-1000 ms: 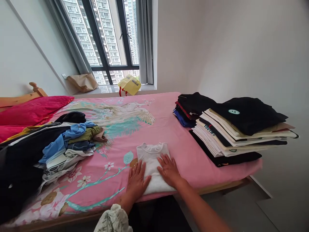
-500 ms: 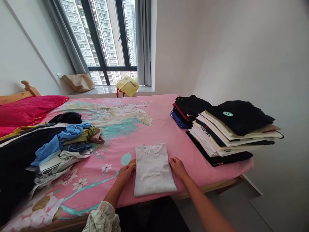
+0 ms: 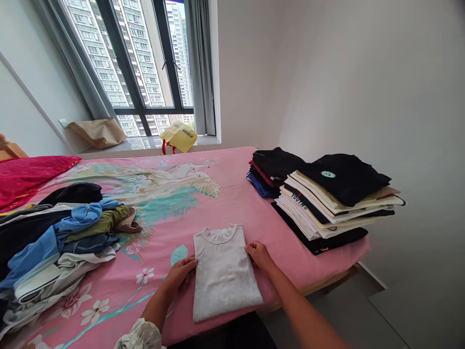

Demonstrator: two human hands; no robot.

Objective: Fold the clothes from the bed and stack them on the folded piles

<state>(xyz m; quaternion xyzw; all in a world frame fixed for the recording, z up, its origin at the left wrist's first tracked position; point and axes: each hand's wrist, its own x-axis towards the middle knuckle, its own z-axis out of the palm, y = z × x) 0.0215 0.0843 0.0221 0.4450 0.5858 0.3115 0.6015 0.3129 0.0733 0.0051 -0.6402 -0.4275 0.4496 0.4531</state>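
A light grey T-shirt [image 3: 223, 274], folded into a neat rectangle with its collar facing away, lies at the front edge of the bed. My left hand [image 3: 183, 271] pinches its left side, the thumb partly hidden. On the opposite side, my right hand [image 3: 257, 253] grips the shirt's right edge near the collar between thumb and fingers. Right of it stands a tall stack of folded shirts [image 3: 327, 213], topped by a black T-shirt [image 3: 345, 178] with a round pale green badge.
A loose heap of clothes [image 3: 61, 237] covers the bed's left side. Behind the tall stack is a smaller dark folded pile [image 3: 274, 167]. A pink flowered sheet [image 3: 174, 194] covers the bed. On the windowsill lie a brown paper bag [image 3: 98, 132] and a yellow bag [image 3: 178, 136].
My view has turned slightly right, so everything sits further left in the picture. Both hands remain on the grey T-shirt's sides; its near end reaches lower in view.
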